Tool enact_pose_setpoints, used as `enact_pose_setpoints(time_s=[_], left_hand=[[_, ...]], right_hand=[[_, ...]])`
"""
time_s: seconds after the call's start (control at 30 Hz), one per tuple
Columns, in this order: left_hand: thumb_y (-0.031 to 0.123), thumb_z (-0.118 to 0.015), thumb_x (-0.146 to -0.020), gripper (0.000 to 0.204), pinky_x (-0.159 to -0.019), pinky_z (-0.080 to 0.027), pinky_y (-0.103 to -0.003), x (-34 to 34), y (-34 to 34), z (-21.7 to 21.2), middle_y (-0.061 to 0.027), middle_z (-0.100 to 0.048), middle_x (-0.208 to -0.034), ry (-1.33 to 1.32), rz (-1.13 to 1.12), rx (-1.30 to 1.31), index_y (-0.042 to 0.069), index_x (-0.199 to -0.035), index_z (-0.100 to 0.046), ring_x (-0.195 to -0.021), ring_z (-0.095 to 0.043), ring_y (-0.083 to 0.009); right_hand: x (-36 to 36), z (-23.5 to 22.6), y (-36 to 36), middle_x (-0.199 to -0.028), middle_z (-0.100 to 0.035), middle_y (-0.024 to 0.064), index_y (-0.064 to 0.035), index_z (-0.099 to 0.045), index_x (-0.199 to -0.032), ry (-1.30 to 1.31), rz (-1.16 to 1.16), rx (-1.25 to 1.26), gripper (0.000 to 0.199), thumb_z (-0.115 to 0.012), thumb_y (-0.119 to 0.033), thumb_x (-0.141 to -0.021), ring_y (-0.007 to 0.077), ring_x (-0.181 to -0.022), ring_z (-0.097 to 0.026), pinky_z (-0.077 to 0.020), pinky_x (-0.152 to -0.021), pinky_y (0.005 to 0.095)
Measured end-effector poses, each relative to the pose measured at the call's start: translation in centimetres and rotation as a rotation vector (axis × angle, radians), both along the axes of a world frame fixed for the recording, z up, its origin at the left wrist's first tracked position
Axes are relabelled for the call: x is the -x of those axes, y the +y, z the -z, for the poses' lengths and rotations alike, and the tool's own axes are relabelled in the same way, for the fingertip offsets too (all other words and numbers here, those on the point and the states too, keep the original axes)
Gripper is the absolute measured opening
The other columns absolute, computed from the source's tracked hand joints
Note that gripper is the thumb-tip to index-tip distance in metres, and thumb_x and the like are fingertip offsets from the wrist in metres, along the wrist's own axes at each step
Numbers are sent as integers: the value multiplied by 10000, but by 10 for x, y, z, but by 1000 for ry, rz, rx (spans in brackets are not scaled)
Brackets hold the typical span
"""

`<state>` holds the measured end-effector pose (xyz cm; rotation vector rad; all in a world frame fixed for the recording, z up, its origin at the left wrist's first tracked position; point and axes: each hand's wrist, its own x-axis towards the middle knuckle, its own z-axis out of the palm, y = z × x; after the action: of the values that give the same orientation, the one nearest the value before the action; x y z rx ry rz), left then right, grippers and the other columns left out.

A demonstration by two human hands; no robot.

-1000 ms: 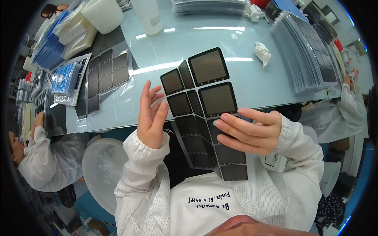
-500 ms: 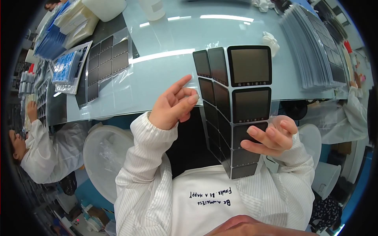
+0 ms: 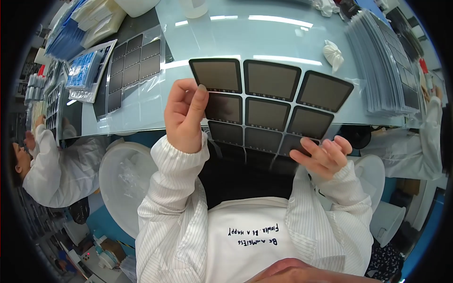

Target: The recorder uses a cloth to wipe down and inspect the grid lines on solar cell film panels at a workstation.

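Observation:
A clear sheet of dark rectangular panels with black borders (image 3: 267, 114) is held up in front of me, tilted over the table's near edge. My left hand (image 3: 184, 115) pinches its left edge, thumb in front and the other fingers partly hidden behind. At the lower right corner, my right hand (image 3: 326, 158) grips the sheet with the thumb and fingers around the edge. The lower rows of panels look darker, and the bottom edge is blurred against my dark lap.
On the glass-topped table (image 3: 141, 115) lies another panel sheet (image 3: 134, 63), beside blue packets (image 3: 82, 70). A tall stack of sheets (image 3: 377, 66) stands at right, near crumpled white wrapping (image 3: 333, 55). White bins (image 3: 123, 181) flank me; a co-worker (image 3: 61, 162) is at left.
The sheet has turned from edge-on and folded-looking to spread facing me. My left hand, free before, has moved up and taken its left edge. My right hand keeps its corner.

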<state>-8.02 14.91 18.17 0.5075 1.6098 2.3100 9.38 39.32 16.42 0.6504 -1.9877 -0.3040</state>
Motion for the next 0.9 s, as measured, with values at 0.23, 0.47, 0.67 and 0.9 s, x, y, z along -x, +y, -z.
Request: enact_pose_setpoints(time_s=[0.23,0.47,0.67,0.9], left_hand=[[52,-552,-942,62,-619,-330,-152,-18,1,-13,25,-558,-758,267,-186,14,37,-959,-494,-653,-436,-15],[46,-572,-929,82,-559,-294,-150,-30,-2,-21,38,-532,-706,269,-183,31,38,-947,-492,-599,-393,-3],[38,-647,-882,98,-577,-357,-147,-36,-4,-35,28,-543,-711,180,-129,87,25,-897,-550,-611,-449,-11],[-64,-700,-796,179,-616,-426,-163,-40,-8,-38,1,-552,-745,131,-36,23,5,-898,-570,-641,-510,-31]], right_hand=[[3,12,-6,-1243,-539,198,-99,-592,-1230,-11,253,295,342,-546,-63,-893,224,-1102,-507,-438,-912,361],[-1,-17,-14,-897,-621,51,50,-584,-1112,-734,-278,1738,317,-607,-207,-928,93,-767,-530,-416,-670,218],[-10,-39,-22,-843,-613,27,46,-634,-916,-608,-218,1868,130,-609,-81,-909,74,-739,-492,-372,-706,205],[-15,-41,-17,-821,-598,39,59,-637,-950,-547,-220,1845,126,-595,-51,-904,94,-734,-493,-367,-711,216]])
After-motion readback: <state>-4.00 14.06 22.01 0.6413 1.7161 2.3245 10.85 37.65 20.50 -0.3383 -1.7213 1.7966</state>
